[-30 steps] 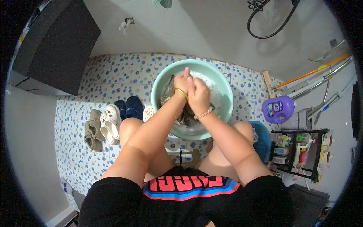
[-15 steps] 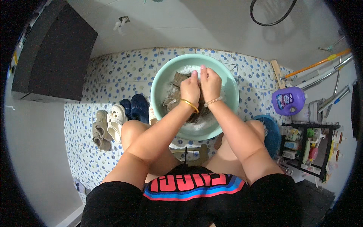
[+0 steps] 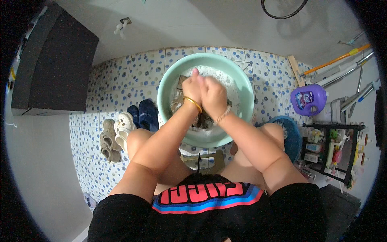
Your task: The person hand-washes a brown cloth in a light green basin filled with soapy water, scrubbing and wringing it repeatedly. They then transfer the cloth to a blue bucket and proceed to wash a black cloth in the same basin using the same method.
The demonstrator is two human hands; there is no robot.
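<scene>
Left hand (image 3: 191,89), right hand (image 3: 213,97) curled together over cloth (image 3: 176,101); can't tell if gripping it. Basin rim (image 3: 163,86) surrounds both, suds (image 3: 227,80) toward far edge.

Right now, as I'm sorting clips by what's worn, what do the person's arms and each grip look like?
Short black sleeves leave the forearms bare. A gold-coloured bangle sits just behind the left grip; behind the right grip is a pale, twisted-looking bracelet. Neither grip is gloved; blur hides detail on the right.

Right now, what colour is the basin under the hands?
The basin is pale mint green, clearest in the head view.
</scene>
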